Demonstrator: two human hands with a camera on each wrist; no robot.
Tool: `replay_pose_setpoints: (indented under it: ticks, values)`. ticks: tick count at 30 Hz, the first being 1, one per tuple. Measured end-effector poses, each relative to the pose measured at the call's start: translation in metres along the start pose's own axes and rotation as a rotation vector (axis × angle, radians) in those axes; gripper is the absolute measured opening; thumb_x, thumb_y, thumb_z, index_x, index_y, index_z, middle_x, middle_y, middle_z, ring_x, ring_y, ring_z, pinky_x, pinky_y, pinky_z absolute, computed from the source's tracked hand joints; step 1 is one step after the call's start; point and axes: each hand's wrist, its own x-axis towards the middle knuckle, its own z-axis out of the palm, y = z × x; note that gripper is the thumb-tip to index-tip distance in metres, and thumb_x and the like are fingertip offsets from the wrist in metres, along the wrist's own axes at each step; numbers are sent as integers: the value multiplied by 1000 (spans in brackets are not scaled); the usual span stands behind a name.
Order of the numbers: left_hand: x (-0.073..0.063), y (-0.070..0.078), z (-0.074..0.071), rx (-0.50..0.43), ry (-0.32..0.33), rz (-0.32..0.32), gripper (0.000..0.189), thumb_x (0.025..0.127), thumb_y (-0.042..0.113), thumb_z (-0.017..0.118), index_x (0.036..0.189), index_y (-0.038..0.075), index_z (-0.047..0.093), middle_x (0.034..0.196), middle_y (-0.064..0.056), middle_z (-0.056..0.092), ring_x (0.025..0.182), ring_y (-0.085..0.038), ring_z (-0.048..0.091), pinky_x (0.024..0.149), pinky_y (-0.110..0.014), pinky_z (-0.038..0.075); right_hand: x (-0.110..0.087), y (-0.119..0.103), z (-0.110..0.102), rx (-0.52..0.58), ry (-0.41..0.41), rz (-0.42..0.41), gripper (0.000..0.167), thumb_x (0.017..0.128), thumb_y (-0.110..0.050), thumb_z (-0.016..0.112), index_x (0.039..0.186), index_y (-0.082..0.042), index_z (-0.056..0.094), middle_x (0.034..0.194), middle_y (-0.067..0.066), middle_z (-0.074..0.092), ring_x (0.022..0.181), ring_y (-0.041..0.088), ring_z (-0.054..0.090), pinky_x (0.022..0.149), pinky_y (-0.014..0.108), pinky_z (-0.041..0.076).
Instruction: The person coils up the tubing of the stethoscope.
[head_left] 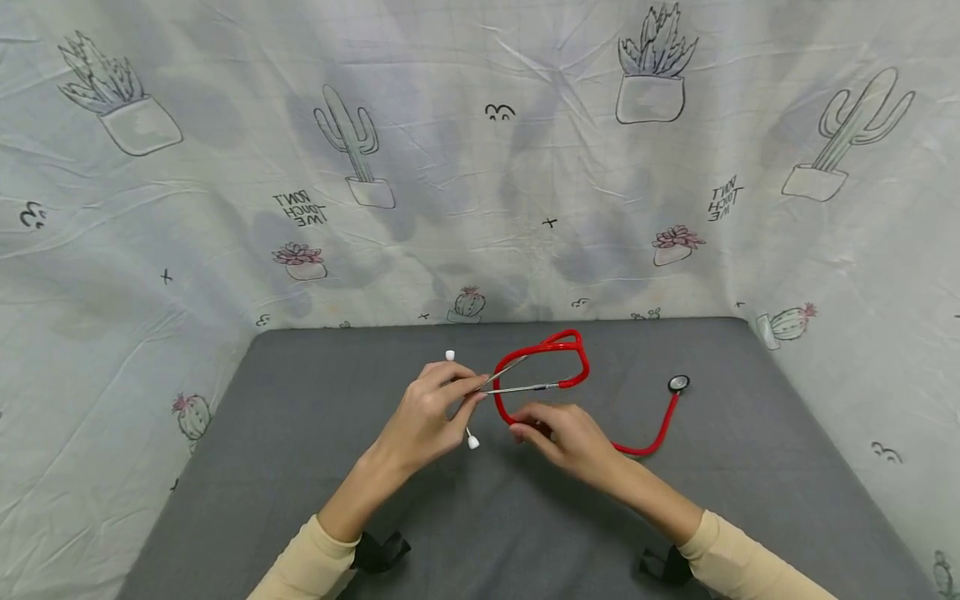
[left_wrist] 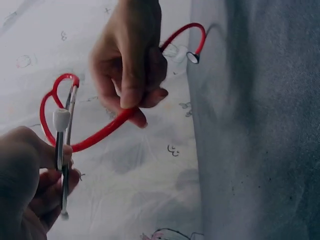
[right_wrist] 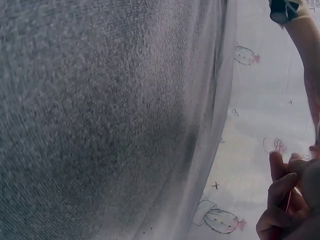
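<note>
A stethoscope with red tubing (head_left: 587, 367) is held above the grey table between my two hands. My left hand (head_left: 427, 414) pinches its metal ear tubes (head_left: 528, 388) between thumb and fingers. White ear tips (head_left: 473, 442) stick out on either side of that hand. With thumb and fingers, my right hand (head_left: 572, 440) grips the red tube below the loop. From there the tube runs right to the round chest piece (head_left: 678, 383). In the left wrist view, the tubing (left_wrist: 102, 132) passes between both hands. The right wrist view shows only part of the right hand (right_wrist: 285, 205).
A grey cloth covers the table (head_left: 315, 375). Behind it and at the sides hangs a pale curtain (head_left: 450, 167) printed with potted cacti. Black straps (head_left: 381, 552) sit at both wrists, by the cream sleeves.
</note>
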Motion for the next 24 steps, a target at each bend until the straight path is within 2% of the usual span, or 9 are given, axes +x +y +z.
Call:
replay_pose_setpoints:
  ticks: [4,10,13,17,20,24]
  values:
    - [1,-3,2,32,-29,-76,23,88,2,88,110,2,85,101,-7,78,90,-23,69,84,-39,60,-1,-5,1,-62,28,-93,8,97,-11,81,104,-12,79,84,-9,77,67,-9,58,62,8,50]
    - [3,-8,6,49,-65,-140,21,89,1,87,109,2,85,98,-7,76,86,-22,68,87,-42,59,-2,-17,1,-251,79,-239,13,95,-17,85,105,-11,79,85,-8,78,66,-3,62,62,9,52]
    - [3,-9,8,61,-92,-153,20,89,0,87,109,1,86,96,-7,75,83,-21,68,92,-45,60,-3,-25,-1,-330,57,-268,22,91,-15,88,110,-9,78,83,-7,75,63,-1,60,59,10,51]
    - [4,-11,10,81,-129,-155,18,89,-2,85,107,1,86,94,-6,73,82,-21,67,98,-49,59,-2,-36,-6,-430,9,-301,34,86,-12,92,116,-9,78,76,-8,65,56,0,50,51,8,39]
    - [5,-12,10,92,-146,-152,17,90,-2,84,106,2,87,93,-6,73,81,-21,67,99,-49,58,-2,-43,-11,-518,-14,-327,35,86,-13,93,117,-11,77,73,-9,59,53,0,45,47,8,31]
    - [5,-15,11,107,-172,-151,17,90,-2,84,106,2,87,92,-6,72,79,-20,67,98,-49,59,-2,-50,-18,-597,-17,-345,33,86,-17,93,114,-12,77,71,-9,56,53,1,45,45,10,29]
